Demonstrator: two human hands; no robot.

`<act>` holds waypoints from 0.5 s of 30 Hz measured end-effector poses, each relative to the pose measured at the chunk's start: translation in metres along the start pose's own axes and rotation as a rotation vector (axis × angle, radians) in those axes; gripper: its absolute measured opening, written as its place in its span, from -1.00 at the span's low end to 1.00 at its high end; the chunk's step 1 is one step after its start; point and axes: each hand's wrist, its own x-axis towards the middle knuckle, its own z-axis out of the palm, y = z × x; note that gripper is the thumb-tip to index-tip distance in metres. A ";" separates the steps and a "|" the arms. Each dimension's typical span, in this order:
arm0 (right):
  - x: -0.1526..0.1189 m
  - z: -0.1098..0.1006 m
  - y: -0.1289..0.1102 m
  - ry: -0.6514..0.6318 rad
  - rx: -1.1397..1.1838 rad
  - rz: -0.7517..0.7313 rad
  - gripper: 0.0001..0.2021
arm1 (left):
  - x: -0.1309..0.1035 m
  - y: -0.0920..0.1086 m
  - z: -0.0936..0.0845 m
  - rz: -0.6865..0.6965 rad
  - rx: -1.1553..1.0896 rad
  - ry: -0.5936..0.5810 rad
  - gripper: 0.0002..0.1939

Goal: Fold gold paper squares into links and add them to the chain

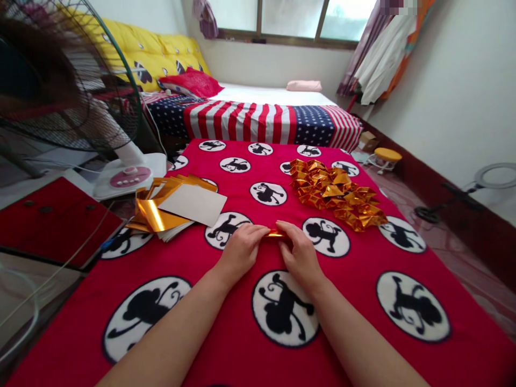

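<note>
Between both hands, at the middle of the red cloth, is a narrow strip of folded gold foil paper [276,233]. My left hand [243,248] is closed on its left end, fingers pressed together. On the right end, my right hand [299,249] pinches with thumb and fingers. The fingers cover most of the strip. To the left lies a stack of gold foil sheets [161,214], with a pale sheet [195,204] face up on top. A heap of folded gold foil pieces [332,191] sits beyond my right hand.
A red cloth with monkey circles [346,290] covers the table. At left stands an electric fan [131,172], its blades blurred, over a red-topped cabinet [48,226]. A bed [250,121] is behind the table. A yellow stool [387,155] and a ring-light stand [463,193] are at right.
</note>
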 end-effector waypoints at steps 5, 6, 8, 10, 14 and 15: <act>0.002 -0.002 -0.006 0.036 0.184 0.132 -0.80 | -0.001 -0.001 -0.003 -0.181 -0.181 0.166 -0.74; 0.002 -0.002 -0.007 0.037 0.211 0.152 -0.83 | -0.001 0.000 -0.003 -0.240 -0.246 0.184 -0.75; 0.002 -0.002 -0.008 0.040 0.258 0.175 -0.85 | 0.000 0.001 -0.004 -0.364 -0.406 0.195 -0.74; 0.003 -0.002 -0.008 0.038 0.304 0.198 -0.87 | 0.002 0.001 -0.005 -0.451 -0.555 0.199 -0.75; 0.004 -0.004 -0.010 -0.003 0.418 0.282 -0.84 | 0.005 0.003 -0.008 -0.460 -0.608 0.238 -0.82; 0.005 -0.004 -0.011 -0.006 0.445 0.300 -0.82 | 0.005 0.003 -0.008 -0.450 -0.593 0.242 -0.82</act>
